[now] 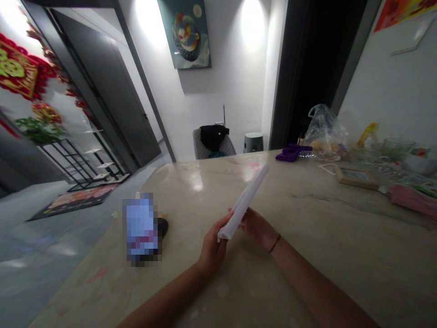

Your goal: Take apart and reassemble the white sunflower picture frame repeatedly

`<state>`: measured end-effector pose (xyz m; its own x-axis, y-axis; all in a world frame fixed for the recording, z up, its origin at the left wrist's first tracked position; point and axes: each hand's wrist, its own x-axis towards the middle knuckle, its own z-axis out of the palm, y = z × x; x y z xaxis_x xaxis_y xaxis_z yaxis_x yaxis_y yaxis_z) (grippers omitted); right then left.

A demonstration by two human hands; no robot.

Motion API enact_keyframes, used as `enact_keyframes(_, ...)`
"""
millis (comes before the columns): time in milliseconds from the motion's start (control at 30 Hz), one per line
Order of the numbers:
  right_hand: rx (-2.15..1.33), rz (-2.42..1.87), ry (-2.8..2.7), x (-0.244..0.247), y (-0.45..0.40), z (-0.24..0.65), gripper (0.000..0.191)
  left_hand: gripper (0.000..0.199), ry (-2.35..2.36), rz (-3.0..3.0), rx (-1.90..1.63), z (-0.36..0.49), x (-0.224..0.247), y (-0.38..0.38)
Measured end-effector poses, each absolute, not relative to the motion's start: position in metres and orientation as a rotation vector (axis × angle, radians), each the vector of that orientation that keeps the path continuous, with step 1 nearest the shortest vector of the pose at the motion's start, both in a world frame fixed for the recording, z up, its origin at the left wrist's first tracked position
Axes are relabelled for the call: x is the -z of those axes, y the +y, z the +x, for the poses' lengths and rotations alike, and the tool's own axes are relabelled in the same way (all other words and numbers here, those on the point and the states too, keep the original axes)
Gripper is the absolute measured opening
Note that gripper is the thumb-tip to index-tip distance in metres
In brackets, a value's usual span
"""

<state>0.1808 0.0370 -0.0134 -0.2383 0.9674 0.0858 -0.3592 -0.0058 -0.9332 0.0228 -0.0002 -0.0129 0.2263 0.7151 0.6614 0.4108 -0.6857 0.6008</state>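
A long, narrow white folded item (245, 202), which looks like paper or thin plastic, slants up and away above the table (191, 282). My left hand (214, 248) is closed around its near end, with the thumb along its side. Against its right side, my right hand (257, 228) holds it near the middle, and some of those fingers are hidden behind it. A dark band circles my right wrist. Left of my hands, a pixelated blue object (140, 228) rests on the table beside a black round thing (164, 227).
At the table's far right lie a purple cloth (290, 153), a clear plastic bag (326, 132), a wooden frame (357, 177), a pink pouch (413, 199) and several small items. Beyond the far edge stand a grey chair (198, 145) with black fabric and a stool (253, 142).
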Motion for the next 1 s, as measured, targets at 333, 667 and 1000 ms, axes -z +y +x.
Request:
enact_keyframes(333, -1.569, -0.689, -0.764, 0.002, 0.03, 0.181, 0.029, 0.028, 1.428, 2.04, -1.393, 0.019, 0.009, -0.004)
enact_keyframes(667, -1.34, -0.817, -0.788, 0.004, 0.045, 0.215, 0.038, 0.06, 1.3, 1.387, -1.496, 0.008, -0.008, 0.025)
enact_keyframes(1000, -0.993, -1.157, -0.986, 0.016, 0.053, 0.224, 0.031, 0.035, 1.817, 1.939, -1.068, 0.002, -0.005, 0.034)
